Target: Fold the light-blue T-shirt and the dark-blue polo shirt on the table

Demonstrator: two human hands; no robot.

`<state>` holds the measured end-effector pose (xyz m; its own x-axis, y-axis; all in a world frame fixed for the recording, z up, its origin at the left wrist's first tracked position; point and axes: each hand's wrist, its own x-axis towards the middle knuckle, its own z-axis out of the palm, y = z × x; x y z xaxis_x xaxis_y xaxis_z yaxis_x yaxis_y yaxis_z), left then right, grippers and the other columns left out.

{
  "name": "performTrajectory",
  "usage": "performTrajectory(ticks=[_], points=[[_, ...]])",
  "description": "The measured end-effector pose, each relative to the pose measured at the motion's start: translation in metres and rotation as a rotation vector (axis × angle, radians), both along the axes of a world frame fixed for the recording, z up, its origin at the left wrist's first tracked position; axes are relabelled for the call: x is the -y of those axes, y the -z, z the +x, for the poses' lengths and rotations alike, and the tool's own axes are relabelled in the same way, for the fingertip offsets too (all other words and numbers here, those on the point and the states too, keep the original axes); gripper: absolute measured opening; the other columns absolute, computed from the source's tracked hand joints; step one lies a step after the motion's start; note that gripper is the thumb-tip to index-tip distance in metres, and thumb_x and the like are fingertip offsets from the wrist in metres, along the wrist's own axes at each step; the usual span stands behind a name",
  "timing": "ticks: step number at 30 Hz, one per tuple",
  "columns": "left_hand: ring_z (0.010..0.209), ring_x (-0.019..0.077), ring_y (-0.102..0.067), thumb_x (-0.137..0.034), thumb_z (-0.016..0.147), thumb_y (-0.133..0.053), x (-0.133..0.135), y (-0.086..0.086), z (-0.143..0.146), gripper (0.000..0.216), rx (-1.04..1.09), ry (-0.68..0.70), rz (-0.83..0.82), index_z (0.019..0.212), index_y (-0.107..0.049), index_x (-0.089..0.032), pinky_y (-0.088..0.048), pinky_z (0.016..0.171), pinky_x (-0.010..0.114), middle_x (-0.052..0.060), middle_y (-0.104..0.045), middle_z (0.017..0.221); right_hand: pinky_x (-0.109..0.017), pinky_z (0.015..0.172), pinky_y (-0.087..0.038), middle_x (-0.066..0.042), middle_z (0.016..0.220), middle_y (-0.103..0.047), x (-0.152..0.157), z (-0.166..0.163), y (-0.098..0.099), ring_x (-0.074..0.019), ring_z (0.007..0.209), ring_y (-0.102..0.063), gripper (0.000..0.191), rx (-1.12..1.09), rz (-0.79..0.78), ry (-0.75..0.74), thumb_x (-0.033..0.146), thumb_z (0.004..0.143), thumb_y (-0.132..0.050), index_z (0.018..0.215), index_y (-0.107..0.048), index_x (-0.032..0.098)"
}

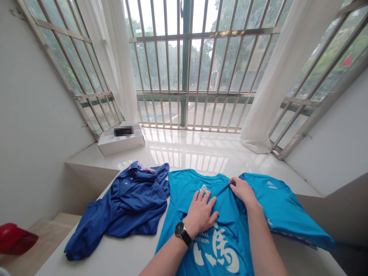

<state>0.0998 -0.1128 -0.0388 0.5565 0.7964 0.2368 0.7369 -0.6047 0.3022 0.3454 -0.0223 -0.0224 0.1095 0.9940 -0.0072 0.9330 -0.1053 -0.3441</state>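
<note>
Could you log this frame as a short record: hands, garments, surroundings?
Left hand: palm down, fingers spread on the middle blue shirt
Right hand: fingertips pinching that shirt near its shoulder
Left wrist: dark-strapped watch
Middle shirt: laid out, collar end toward the window, white print showing
Left garment: navy polo, rumpled
Right garment: another blue shirt, apparently folded
Surface: white table
Beyond: white box on the windowsill, left side
</note>
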Motion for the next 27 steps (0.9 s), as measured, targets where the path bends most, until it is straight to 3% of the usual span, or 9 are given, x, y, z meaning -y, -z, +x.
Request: performTrajectory(ticks=[6,10,13,17,22,27], points=[[0.131,0.0348,-0.046,-0.052,0.095,-0.05,-0.009,-0.012,0.002,0.049,-0.042,0.031,-0.002,0.135,-0.054,-0.024,-0.036,0.109,0.054,0.012,-0.054,0.142,-0.026,0.074,-0.046,-0.006,0.092,-0.076,0.003,-0.003,-0.005,-0.0211,0.088,-0.069,0.014,-0.025,-0.031,-0.05,0.027,0.085,-0.059,0.089,-0.071,0.022],[0.104,0.0325,-0.061,-0.041,0.094,-0.053,-0.04,-0.037,0.01,0.028,-0.134,-0.023,-0.007,0.105,-0.067,-0.019,-0.049,0.09,0.048,0.013,-0.068,0.107,-0.027,0.077,-0.046,-0.008,0.098,-0.076,0.003,-0.007,-0.011,-0.0222,0.092,-0.069,0.02,-0.041,-0.053,-0.068,0.029,0.088,-0.055,0.094,-0.072,0.02],[0.098,0.03,-0.062,-0.035,0.095,-0.053,-0.069,-0.045,0.016,0.022,-0.09,-0.104,0.011,0.103,-0.066,-0.018,-0.05,0.085,0.043,0.012,-0.067,0.101,-0.028,0.078,-0.046,-0.01,0.1,-0.076,0.004,-0.01,-0.015,-0.0241,0.094,-0.069,0.025,-0.05,-0.073,-0.073,0.031,0.091,-0.053,0.1,-0.072,0.018],[0.106,0.0283,-0.059,-0.031,0.094,-0.054,-0.09,-0.027,0.025,0.025,0.027,-0.113,0.024,0.115,-0.062,-0.02,-0.049,0.089,0.041,0.01,-0.065,0.111,-0.029,0.077,-0.047,-0.011,0.103,-0.076,0.006,-0.012,-0.018,-0.0263,0.096,-0.069,0.028,-0.062,-0.116,-0.079,0.035,0.09,-0.057,0.105,-0.072,0.018],[0.113,0.0282,-0.055,-0.028,0.093,-0.055,-0.09,0.001,0.033,0.025,0.084,-0.066,0.023,0.117,-0.061,-0.022,-0.044,0.096,0.043,0.009,-0.064,0.115,-0.029,0.08,-0.047,-0.011,0.106,-0.076,0.01,-0.009,-0.024,-0.0269,0.098,-0.069,0.025,-0.059,-0.152,-0.081,0.027,0.09,-0.055,0.103,-0.074,0.019],[0.111,0.0258,-0.055,-0.022,0.093,-0.055,-0.091,0.002,0.037,0.024,0.106,-0.065,-0.016,0.116,-0.062,-0.024,-0.042,0.096,0.04,0.006,-0.066,0.11,-0.027,0.082,-0.044,-0.013,0.105,-0.075,0.019,-0.006,-0.046,-0.0247,0.1,-0.068,0.03,-0.041,-0.142,-0.079,0.02,0.093,-0.045,0.096,-0.074,0.014]])
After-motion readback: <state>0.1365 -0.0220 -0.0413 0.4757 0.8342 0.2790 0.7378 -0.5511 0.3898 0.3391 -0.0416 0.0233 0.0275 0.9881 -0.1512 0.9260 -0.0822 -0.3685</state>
